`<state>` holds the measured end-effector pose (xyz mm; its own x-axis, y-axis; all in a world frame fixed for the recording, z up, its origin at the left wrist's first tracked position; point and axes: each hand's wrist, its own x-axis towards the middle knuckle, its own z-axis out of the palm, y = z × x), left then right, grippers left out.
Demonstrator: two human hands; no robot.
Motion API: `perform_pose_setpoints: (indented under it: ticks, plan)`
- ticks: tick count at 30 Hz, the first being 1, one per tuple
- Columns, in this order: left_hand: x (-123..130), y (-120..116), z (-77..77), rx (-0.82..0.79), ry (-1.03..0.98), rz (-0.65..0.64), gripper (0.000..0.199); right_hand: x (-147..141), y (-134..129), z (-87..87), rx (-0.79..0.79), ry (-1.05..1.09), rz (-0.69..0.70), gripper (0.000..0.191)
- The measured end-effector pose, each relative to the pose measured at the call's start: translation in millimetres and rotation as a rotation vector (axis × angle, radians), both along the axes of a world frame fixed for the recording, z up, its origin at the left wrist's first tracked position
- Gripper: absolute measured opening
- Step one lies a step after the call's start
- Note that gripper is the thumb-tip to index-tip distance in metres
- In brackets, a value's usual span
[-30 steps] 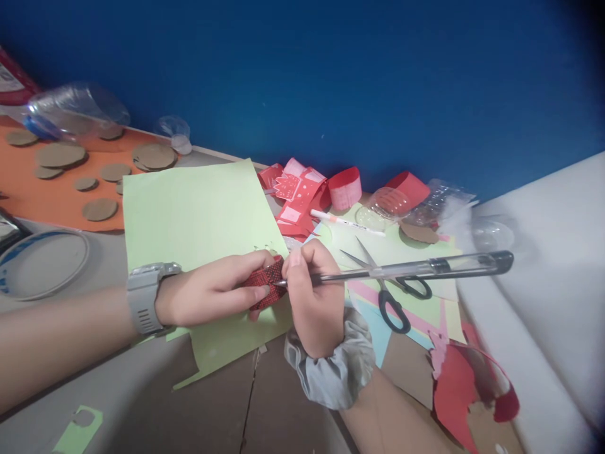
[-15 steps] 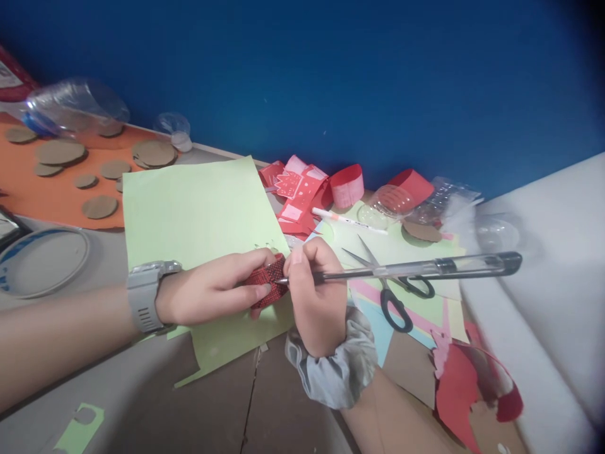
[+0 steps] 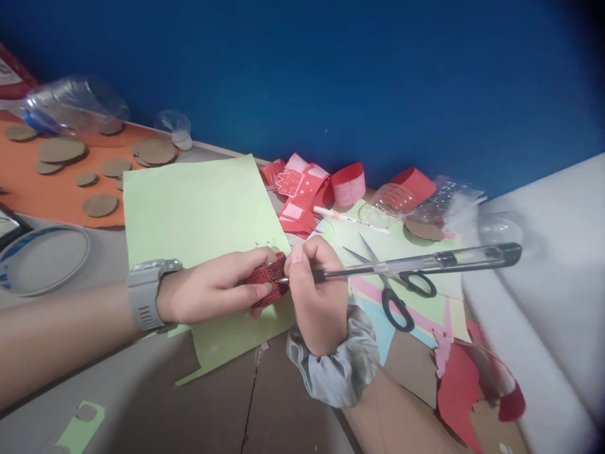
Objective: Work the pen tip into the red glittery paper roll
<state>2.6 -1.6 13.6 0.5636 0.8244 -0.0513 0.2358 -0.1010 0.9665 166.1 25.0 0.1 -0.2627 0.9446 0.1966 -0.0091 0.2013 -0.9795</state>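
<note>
Between the thumb and fingers of my left hand (image 3: 212,287) is a small red strip with a dark checked pattern (image 3: 267,287); it looks curved. My right hand (image 3: 316,299) grips a clear-barrelled pen (image 3: 416,261), whose tip meets the right part of the strip. The pen's long body points off to the right, passing over the black-handled scissors (image 3: 390,284). Beneath both hands lies light green paper (image 3: 198,214) with a ragged lower edge. The fingertips of my right hand partly hide the strip's right end.
Red and pink paper pieces (image 3: 302,189), a white marker (image 3: 352,219) and clear plastic pieces (image 3: 394,198) lie along the blue wall. Cardboard discs (image 3: 61,150) and a plastic bottle (image 3: 78,104) rest on orange paper at left. A tape ring (image 3: 87,261) lies nearer. Red scraps (image 3: 458,391) lie at lower right.
The pen's back end has dipped and tilted slightly. Both hands keep their hold in nearly the same place; the view has shifted a little.
</note>
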Motion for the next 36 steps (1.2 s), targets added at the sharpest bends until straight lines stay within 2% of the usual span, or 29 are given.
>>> perform_pose_setpoints:
  ticks: [36]
  plan:
    - [-1.6,1.1,0.6,0.002,0.034,-0.016,0.009,0.1,0.2,0.8,-0.005,-0.003,-0.006,0.032]
